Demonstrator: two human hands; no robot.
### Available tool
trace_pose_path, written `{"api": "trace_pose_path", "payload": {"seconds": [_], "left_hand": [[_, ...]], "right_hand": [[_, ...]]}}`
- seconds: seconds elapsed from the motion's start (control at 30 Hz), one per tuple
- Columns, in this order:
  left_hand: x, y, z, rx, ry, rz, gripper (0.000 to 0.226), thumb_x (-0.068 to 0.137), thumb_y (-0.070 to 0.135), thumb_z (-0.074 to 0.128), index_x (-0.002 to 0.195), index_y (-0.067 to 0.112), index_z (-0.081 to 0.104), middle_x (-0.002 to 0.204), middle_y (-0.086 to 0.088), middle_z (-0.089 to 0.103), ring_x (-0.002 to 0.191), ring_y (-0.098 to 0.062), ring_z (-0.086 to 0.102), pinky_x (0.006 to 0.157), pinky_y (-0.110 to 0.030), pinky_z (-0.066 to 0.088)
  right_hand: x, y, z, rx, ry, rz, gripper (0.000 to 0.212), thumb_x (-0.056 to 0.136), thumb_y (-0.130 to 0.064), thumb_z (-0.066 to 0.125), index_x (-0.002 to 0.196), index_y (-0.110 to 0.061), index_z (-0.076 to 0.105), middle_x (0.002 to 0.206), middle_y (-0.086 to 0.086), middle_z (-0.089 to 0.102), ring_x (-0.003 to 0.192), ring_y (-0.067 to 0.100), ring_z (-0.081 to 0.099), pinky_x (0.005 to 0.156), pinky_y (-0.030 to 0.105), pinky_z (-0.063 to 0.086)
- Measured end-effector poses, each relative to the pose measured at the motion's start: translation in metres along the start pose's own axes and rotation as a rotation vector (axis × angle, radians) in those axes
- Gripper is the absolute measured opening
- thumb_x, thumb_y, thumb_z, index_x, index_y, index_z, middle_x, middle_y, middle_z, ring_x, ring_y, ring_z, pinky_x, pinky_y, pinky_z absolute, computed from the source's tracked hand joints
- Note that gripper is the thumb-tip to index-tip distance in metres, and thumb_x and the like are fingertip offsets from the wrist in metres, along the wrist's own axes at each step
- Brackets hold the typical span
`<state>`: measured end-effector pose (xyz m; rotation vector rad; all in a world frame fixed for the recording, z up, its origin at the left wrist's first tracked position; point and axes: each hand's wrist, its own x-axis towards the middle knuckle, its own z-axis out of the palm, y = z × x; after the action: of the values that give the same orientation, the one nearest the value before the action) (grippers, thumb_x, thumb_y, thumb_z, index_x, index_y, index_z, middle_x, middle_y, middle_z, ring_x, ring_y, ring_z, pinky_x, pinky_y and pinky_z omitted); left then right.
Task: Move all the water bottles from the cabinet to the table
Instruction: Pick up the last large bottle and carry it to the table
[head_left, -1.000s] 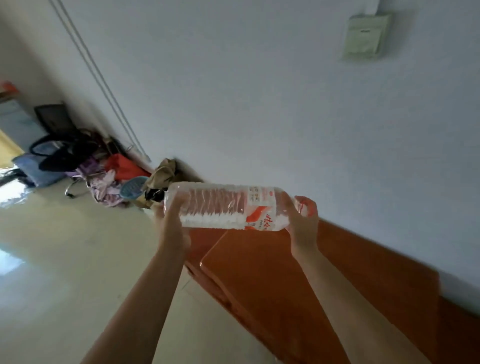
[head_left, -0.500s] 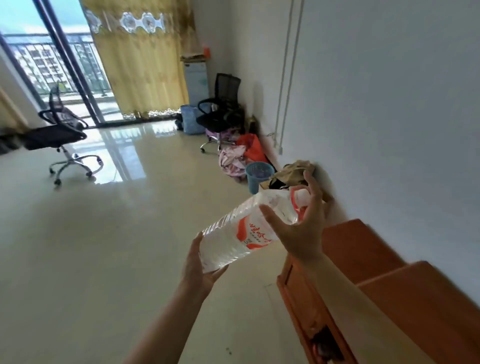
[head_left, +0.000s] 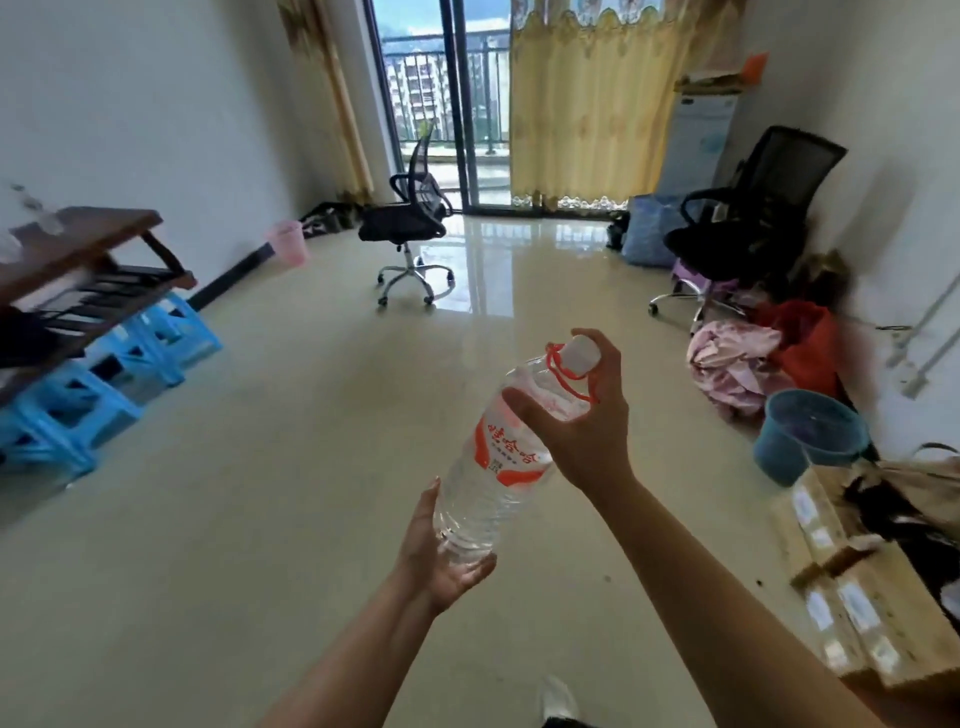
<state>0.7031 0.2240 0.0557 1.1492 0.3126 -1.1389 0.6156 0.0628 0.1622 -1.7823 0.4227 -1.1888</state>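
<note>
A large clear water bottle (head_left: 501, 457) with a red-and-white label, a white cap and a red carry loop hangs tilted in front of me over the floor. My left hand (head_left: 441, 558) cups its base from below. My right hand (head_left: 587, 423) grips its neck and shoulder just under the cap. A dark wooden table (head_left: 78, 244) stands at the far left by the wall, with blurred clear bottles (head_left: 36, 213) on its top. The cabinet is out of view.
Blue plastic stools (head_left: 104, 389) sit under and beside the table. A black office chair (head_left: 410, 218) stands mid-room, another (head_left: 748, 218) at the right wall. A clothes pile (head_left: 737, 364), a blue bucket (head_left: 805, 434) and cardboard boxes (head_left: 857, 587) line the right side. A pink bin (head_left: 288, 241) stands by the left wall.
The view has swung left from the wall and cabinet to the open room and the table. The bottle went from lying level to tilted, cap up, still in both hands.
</note>
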Motion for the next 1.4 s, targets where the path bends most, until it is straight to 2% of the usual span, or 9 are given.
{"api": "trace_pose_path", "payload": {"seconds": [0.13, 0.33, 0.57, 0.7, 0.87, 1.07, 1.17, 1.27, 1.4], "left_hand": [[0.053, 0.098, -0.009, 0.111, 0.156, 0.108, 0.058, 0.082, 0.069, 0.053, 0.118, 0.027, 0.067, 0.119, -0.006, 0.071, 0.097, -0.022, 0.066, 0.085, -0.036, 0.047], [0.093, 0.198, -0.043, 0.121, 0.477, 0.380, 0.067, 0.085, 0.077, 0.042, 0.138, 0.035, 0.035, 0.136, 0.000, 0.050, 0.114, -0.026, 0.058, 0.082, -0.042, 0.053], [0.161, 0.348, -0.140, 0.103, 0.656, 0.675, 0.087, 0.074, 0.088, 0.045, 0.148, 0.043, 0.030, 0.150, -0.005, 0.032, 0.140, -0.023, 0.029, 0.112, -0.054, 0.036], [0.177, 0.455, -0.192, 0.130, 0.620, 0.688, 0.108, 0.055, 0.097, 0.043, 0.149, 0.045, 0.026, 0.137, -0.005, 0.026, 0.132, -0.021, 0.026, 0.110, -0.054, 0.038], [0.201, 0.588, -0.253, 0.122, 0.682, 0.697, 0.101, 0.056, 0.092, 0.047, 0.146, 0.049, 0.029, 0.151, -0.014, 0.020, 0.137, -0.024, 0.025, 0.106, -0.042, 0.035], [0.264, 0.719, -0.334, 0.139, 0.801, 0.679, 0.098, 0.058, 0.088, 0.057, 0.145, 0.045, 0.037, 0.152, -0.015, 0.025, 0.133, -0.035, 0.038, 0.106, -0.053, 0.042], [0.312, 0.786, -0.380, 0.143, 0.841, 0.684, 0.099, 0.058, 0.089, 0.060, 0.144, 0.044, 0.038, 0.149, -0.012, 0.033, 0.124, -0.029, 0.043, 0.094, -0.042, 0.043], [0.345, 0.854, -0.421, 0.144, 0.859, 0.656, 0.095, 0.061, 0.086, 0.066, 0.141, 0.040, 0.042, 0.146, -0.007, 0.042, 0.115, -0.021, 0.047, 0.086, -0.037, 0.042], [0.368, 0.973, -0.482, 0.148, 0.907, 0.694, 0.086, 0.061, 0.081, 0.071, 0.133, 0.038, 0.050, 0.141, -0.002, 0.048, 0.120, -0.019, 0.053, 0.094, -0.036, 0.045]], "right_hand": [[0.094, 0.045, 0.081, 0.075, -0.027, 0.003, 0.074, 0.071, -0.042, 0.085, 0.129, -0.024, 0.043, 0.110, -0.034, 0.056, 0.099, -0.003, 0.064, 0.083, 0.012, 0.053], [0.171, 0.064, 0.220, 0.171, -0.244, -0.022, 0.081, 0.068, -0.047, 0.086, 0.130, -0.015, 0.045, 0.113, -0.023, 0.060, 0.101, -0.002, 0.064, 0.084, 0.009, 0.048], [0.238, 0.083, 0.429, 0.270, -0.318, -0.117, 0.068, 0.076, -0.037, 0.080, 0.123, -0.002, 0.046, 0.111, -0.027, 0.060, 0.101, -0.004, 0.062, 0.084, 0.007, 0.045], [0.279, 0.074, 0.544, 0.305, -0.292, -0.162, 0.058, 0.084, -0.034, 0.072, 0.123, -0.001, 0.046, 0.114, -0.032, 0.058, 0.103, -0.006, 0.061, 0.085, 0.008, 0.046], [0.342, 0.077, 0.685, 0.356, -0.236, -0.046, 0.052, 0.089, -0.033, 0.068, 0.127, -0.005, 0.046, 0.111, -0.002, 0.065, 0.104, 0.014, 0.066, 0.088, 0.025, 0.050], [0.394, 0.118, 0.841, 0.423, -0.259, 0.085, 0.053, 0.087, -0.037, 0.069, 0.126, -0.012, 0.044, 0.110, -0.028, 0.064, 0.105, -0.002, 0.064, 0.087, 0.011, 0.047], [0.424, 0.150, 0.931, 0.431, -0.292, 0.134, 0.061, 0.080, -0.043, 0.075, 0.126, -0.023, 0.040, 0.112, -0.023, 0.064, 0.105, -0.003, 0.063, 0.083, 0.011, 0.050], [0.454, 0.177, 1.017, 0.376, -0.330, 0.211, 0.067, 0.078, -0.042, 0.081, 0.127, -0.028, 0.037, 0.119, -0.004, 0.063, 0.103, 0.008, 0.065, 0.084, 0.026, 0.056], [0.508, 0.185, 1.150, 0.369, -0.412, 0.312, 0.069, 0.080, -0.033, 0.082, 0.130, -0.026, 0.035, 0.121, 0.004, 0.060, 0.101, 0.015, 0.066, 0.083, 0.037, 0.059]]}}
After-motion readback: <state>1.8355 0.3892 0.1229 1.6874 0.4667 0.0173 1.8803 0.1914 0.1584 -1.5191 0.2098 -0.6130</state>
